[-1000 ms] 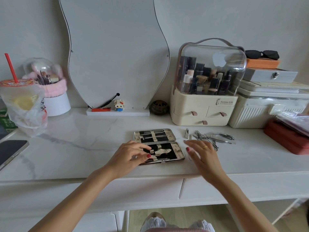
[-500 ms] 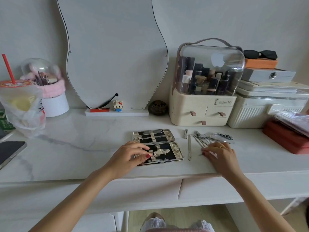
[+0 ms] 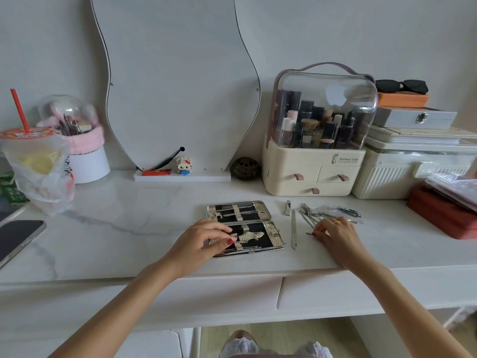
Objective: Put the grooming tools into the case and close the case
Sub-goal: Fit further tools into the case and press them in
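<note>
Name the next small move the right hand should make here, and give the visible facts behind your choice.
Probably lift the thin metal tool that the right hand pinches and carry it to the open case. The left hand rests on the case, and loose tools lie beside it.

Case open flat, tools loose beside it.
Case (image 3: 268, 229): gold-trimmed, black-lined, both halves up, several tools strapped in. Right of it: nail file (image 3: 293, 228) lying lengthwise, small clipper (image 3: 287, 208), tangled pile of steel tools (image 3: 327, 215).
</note>
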